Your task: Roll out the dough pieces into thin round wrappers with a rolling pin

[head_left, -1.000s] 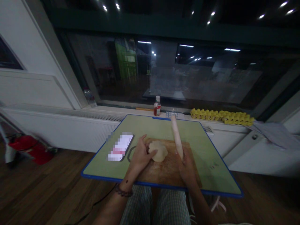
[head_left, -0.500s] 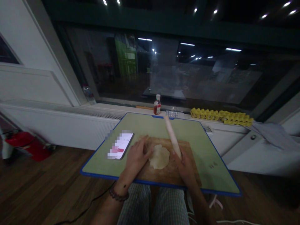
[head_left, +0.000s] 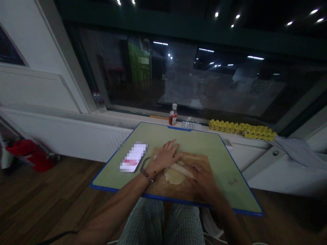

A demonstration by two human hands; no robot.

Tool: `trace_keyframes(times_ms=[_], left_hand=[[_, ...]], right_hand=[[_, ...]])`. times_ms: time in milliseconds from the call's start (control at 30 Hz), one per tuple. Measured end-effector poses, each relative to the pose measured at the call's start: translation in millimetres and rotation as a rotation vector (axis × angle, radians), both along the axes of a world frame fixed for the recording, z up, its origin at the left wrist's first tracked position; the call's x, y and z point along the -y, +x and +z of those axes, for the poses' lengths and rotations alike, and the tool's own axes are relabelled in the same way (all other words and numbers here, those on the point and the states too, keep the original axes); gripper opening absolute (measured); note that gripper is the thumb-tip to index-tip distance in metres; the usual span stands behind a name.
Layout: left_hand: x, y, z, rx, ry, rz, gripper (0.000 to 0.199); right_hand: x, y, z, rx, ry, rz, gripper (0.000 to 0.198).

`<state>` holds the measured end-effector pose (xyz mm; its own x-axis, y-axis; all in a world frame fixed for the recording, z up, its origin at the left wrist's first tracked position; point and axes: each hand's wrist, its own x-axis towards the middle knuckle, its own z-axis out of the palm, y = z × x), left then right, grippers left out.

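Observation:
A rolling pin [head_left: 182,169] lies slantwise across a flattened round of dough [head_left: 174,178] on a wooden board [head_left: 204,162]. My left hand [head_left: 166,158] rests at the pin's far left end, fingers stretched out and apart, its palm side hidden. Over the near right end is my right hand [head_left: 201,177], with its fingers curved over the pin and a ring on one finger. The far part of the dough is covered by the pin and hands.
The board sits on a green table with a blue rim [head_left: 114,189]. A phone [head_left: 134,158] lies left of the board. On the sill behind stand a red sauce bottle [head_left: 173,115] and yellow egg trays [head_left: 241,129]. A fire extinguisher [head_left: 33,154] is at the left.
The rolling pin has come down from a raised, upright tilt onto the dough. My left hand has moved forward and right to the pin's far end. The view has shifted slightly.

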<state>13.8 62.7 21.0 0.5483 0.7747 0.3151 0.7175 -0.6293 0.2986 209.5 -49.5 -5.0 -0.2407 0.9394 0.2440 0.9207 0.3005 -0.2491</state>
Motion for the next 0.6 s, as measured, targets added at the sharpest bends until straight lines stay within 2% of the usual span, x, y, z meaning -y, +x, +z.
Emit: trace_keyframes(times_ms=[67, 167, 300, 433, 600], left_hand=[[-4.7, 0.7, -12.5, -0.016, -0.05, -0.006, 0.045], [-4.7, -0.4, -19.0, -0.039, -0.064, -0.024, 0.046], [-2.7, -0.3, -17.6, -0.119, -0.082, -0.04, 0.047], [-7.3, -0.3, -14.9, -0.178, -0.158, -0.071, 0.052], [-19.6, 2.4, -6.5, -0.182, -0.217, -0.254, 0.067]], right_hand=[[-2.1, 2.8, 1.7, -0.041, 0.003, 0.053, 0.041], [-10.4, 3.5, 7.8, -0.093, 0.014, 0.077, 0.038], [-29.5, -3.6, 16.2, -0.059, 0.12, -0.022, 0.037], [-42.5, -21.6, 15.7, -0.082, 0.234, -0.174, 0.032], [-52.1, -45.2, 5.6, -0.164, 0.249, -0.206, 0.032]])
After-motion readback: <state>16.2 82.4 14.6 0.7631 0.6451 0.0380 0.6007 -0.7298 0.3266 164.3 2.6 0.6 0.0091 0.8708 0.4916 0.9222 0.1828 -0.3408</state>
